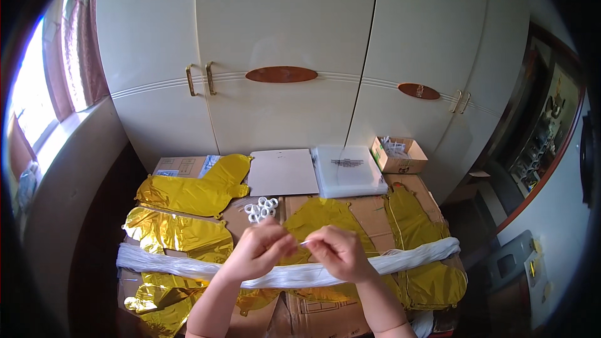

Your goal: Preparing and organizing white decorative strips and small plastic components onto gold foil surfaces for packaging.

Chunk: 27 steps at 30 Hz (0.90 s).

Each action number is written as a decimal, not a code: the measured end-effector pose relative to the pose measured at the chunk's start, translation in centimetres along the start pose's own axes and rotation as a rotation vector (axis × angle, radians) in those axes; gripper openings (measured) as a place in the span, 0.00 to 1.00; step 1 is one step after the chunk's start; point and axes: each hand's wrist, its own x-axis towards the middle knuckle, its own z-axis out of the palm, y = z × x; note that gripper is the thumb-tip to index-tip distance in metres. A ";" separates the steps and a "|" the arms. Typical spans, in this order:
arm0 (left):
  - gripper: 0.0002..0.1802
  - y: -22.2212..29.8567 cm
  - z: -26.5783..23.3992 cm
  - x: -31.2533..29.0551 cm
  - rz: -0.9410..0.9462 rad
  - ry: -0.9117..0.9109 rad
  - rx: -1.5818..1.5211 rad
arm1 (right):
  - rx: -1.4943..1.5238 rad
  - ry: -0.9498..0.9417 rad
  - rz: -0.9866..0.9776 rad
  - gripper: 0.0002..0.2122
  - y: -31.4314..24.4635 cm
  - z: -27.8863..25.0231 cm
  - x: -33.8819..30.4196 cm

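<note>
My left hand [260,249] and my right hand [339,251] meet over the middle of the work surface, fingertips pinched on a thin white strand [303,243] stretched between them. Just below them a long bundle of white string [188,267] lies across the surface from left to right. Flat gold foil balloons [194,193] are spread around and under the hands. A small heap of white rings [261,208] sits just beyond my left hand.
Flattened cardboard [369,209] covers the surface. At the back lie a white board [283,172], a clear plastic packet [347,170] and a small open cardboard box [399,155]. White wardrobe doors [282,44] stand behind. A window [28,97] is at the left.
</note>
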 end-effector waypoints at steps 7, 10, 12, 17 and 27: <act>0.10 1.8 0.8 0.7 0.143 0.254 -0.102 | -0.152 -0.079 -0.168 0.04 0.4 1.1 0.1; 0.11 1.2 -0.6 0.2 0.086 -0.016 0.313 | 0.009 0.021 -0.032 0.03 -0.4 0.9 -0.5; 0.10 0.2 -1.0 -0.3 0.111 -0.175 -0.414 | -0.036 0.102 -0.009 0.02 0.0 1.1 -0.4; 0.10 1.6 0.6 0.6 0.249 0.251 0.153 | -0.088 -0.005 -0.100 0.03 0.2 2.0 -0.3; 0.11 1.5 0.2 0.6 0.202 0.248 0.132 | -0.188 -0.049 -0.184 0.02 -0.2 1.9 -0.1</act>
